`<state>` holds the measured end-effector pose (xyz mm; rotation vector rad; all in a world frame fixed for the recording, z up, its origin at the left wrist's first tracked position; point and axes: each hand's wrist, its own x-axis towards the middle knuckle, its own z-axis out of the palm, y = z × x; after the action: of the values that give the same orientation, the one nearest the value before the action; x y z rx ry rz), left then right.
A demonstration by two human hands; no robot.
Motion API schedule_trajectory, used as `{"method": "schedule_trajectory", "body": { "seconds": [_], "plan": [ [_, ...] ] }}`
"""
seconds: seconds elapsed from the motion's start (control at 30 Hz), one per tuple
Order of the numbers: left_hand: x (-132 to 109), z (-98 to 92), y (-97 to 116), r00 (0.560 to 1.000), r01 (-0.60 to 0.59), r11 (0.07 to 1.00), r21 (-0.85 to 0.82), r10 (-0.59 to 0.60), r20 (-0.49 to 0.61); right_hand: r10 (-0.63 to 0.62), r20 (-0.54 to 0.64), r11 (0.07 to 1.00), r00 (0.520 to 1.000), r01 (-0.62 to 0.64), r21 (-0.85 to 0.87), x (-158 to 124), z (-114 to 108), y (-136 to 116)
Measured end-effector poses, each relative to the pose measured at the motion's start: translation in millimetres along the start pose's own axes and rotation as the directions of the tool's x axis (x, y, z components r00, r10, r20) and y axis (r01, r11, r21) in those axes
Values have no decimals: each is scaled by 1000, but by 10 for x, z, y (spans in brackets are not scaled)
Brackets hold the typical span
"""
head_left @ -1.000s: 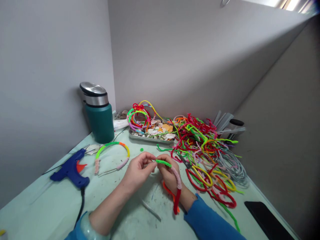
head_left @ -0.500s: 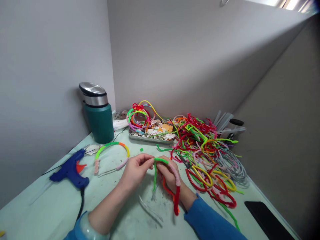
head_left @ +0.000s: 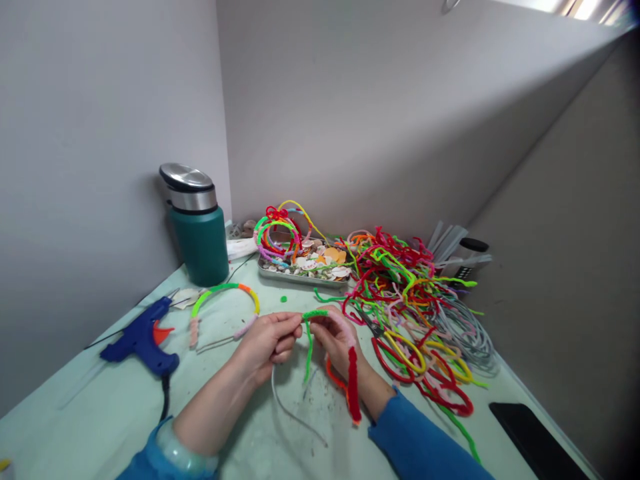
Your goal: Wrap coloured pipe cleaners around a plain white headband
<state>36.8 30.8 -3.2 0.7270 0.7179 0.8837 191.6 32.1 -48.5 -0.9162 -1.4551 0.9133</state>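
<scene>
A curved wire band wrapped in green, pink and red pipe cleaner arches over my right hand, whose fingers are closed on its green and pink part. My left hand pinches the band's left end beside the green wrapping. From there a loose green tail hangs between my hands. Below my left hand a thin grey wire curves down towards the table. An orange strand hangs under my right hand. Left of my hands lies another wrapped band in green, orange, yellow, purple and pink.
A blue glue gun lies on the left, with a green bottle behind it. A metal tray holds discs and coiled bands. Tangled pipe cleaners, scissors, grey wire and a black flat object are on the right.
My left hand has shifted slightly left, and its fingers have curled in more. The band's green end has moved left and flattened. The grey wire's upper end now rises to my left hand.
</scene>
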Motion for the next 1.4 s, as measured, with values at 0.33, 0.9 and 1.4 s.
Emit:
{"method": "schedule_trajectory", "body": {
  "seconds": [0.33, 0.9, 1.4],
  "plan": [
    [9, -28, 9, 988, 114, 989, -98, -103, 117, 42, 76, 999, 996, -44, 14, -7, -30, -99],
    [-19, 75, -64, 995, 74, 997, -5, -74, 68, -123, 50, 973, 991, 130, -190, -78, 31, -200],
    [2, 54, -70, 1000, -2, 995, 98, 4, -19, -115, 5, 982, 993, 115, -148, -52, 30, -130]
  ]
}}
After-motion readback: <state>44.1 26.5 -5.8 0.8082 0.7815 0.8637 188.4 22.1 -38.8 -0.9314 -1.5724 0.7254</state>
